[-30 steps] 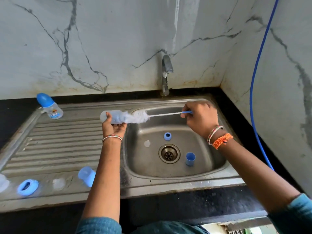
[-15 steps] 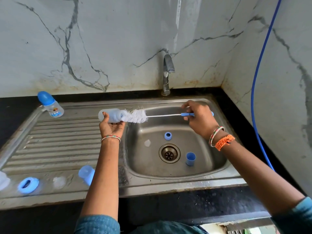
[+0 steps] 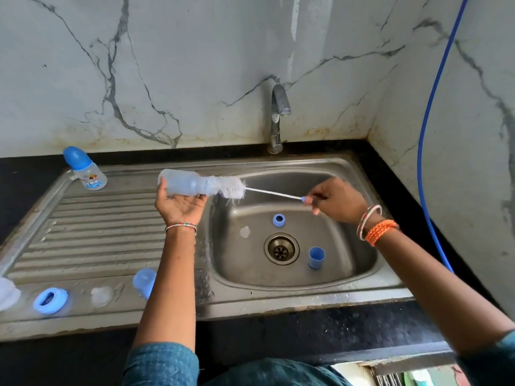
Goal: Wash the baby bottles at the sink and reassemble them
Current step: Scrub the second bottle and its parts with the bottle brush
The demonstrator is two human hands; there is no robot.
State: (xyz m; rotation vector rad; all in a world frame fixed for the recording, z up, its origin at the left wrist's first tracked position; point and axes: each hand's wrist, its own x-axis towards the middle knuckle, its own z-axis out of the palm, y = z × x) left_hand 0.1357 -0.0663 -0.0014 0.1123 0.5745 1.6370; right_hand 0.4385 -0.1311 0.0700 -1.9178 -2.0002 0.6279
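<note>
My left hand [image 3: 179, 204] holds a clear baby bottle [image 3: 182, 184] on its side above the sink's left rim, mouth toward the right. A white bottle brush [image 3: 231, 188] sticks out of the mouth, its bristles mostly outside. My right hand [image 3: 337, 200] pinches the brush's blue handle end over the basin. In the basin lie a blue ring [image 3: 278, 220], a blue cap [image 3: 316, 257] and a clear teat [image 3: 245, 232]. A capped bottle [image 3: 85, 169] stands at the drainboard's back left.
The steel sink [image 3: 278, 298] has a drain [image 3: 281, 248] and a tap [image 3: 278, 115] at the back. On the drainboard front lie a blue ring [image 3: 50, 300], a clear teat [image 3: 101, 296] and a blue cap [image 3: 144, 281]. A blue hose [image 3: 429, 121] hangs at right.
My right hand has drawn the brush to the right, so more bristles are out of the bottle. The bottle's mouth end has tipped slightly down.
</note>
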